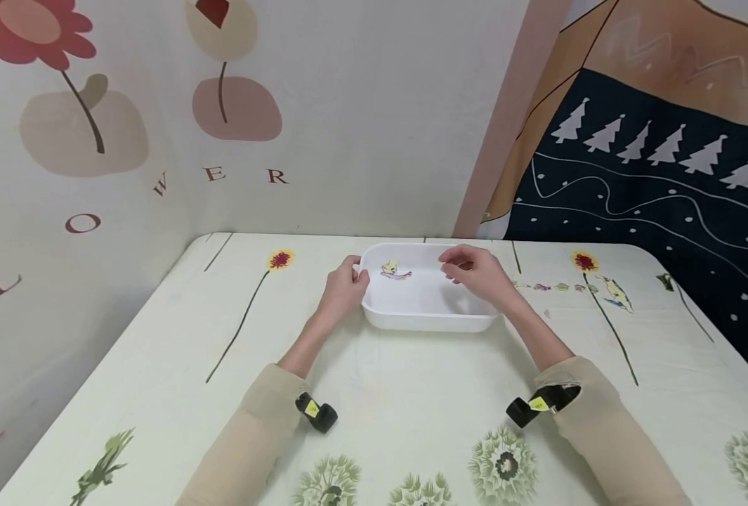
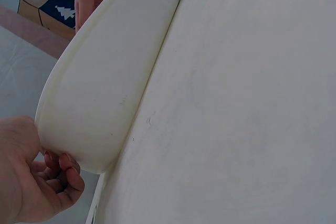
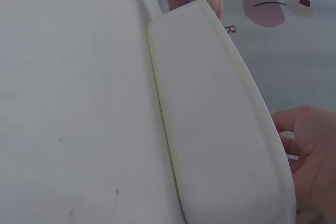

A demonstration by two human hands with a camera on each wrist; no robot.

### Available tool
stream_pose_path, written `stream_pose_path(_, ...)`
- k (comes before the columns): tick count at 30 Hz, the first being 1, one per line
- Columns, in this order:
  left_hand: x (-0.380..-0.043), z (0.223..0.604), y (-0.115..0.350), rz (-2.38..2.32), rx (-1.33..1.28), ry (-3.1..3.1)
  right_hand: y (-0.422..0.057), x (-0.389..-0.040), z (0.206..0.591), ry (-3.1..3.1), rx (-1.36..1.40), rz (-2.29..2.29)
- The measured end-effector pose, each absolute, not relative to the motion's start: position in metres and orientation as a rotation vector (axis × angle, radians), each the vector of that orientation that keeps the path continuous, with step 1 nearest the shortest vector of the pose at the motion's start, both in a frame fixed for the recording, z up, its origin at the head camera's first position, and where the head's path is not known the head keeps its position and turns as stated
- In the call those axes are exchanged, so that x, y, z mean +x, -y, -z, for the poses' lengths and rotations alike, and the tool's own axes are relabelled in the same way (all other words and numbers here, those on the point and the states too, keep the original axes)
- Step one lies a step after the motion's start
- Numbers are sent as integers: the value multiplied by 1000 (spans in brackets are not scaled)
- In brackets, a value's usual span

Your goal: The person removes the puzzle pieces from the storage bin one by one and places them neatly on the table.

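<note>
A white plastic tray with raised walls stands on the table. My left hand grips its left rim, the fingers curled beneath the edge in the left wrist view. Above the right half of the tray hangs my right hand, fingers bent and thumb near the index finger. The tray wall hides part of that hand in the right wrist view, and I cannot tell whether a small thing is between its fingertips. Toward the left inside the tray lie a small yellow piece and a pinkish-purple piece.
Right of the tray, several small coloured pieces lie in a row. Beyond them is a larger yellow and blue piece. A flower-printed cloth covers the table, with printed hangings behind it.
</note>
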State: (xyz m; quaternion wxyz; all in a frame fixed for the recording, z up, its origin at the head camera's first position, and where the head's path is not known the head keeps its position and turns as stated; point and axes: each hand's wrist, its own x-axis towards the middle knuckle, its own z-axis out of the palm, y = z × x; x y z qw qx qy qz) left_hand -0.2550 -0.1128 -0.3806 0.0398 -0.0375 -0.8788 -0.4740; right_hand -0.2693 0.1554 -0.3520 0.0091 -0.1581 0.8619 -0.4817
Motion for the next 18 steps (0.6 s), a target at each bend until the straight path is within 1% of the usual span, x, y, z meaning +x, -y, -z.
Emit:
stream_pose_path(8, -255, 380, 113, 1438, -115, 2700, -126, -281, 357, -2689, -507, 1413)
stream_pose_path(18, -255, 380, 113, 1441, -129, 2692, -98, -300, 366, -2734, -672, 1196)
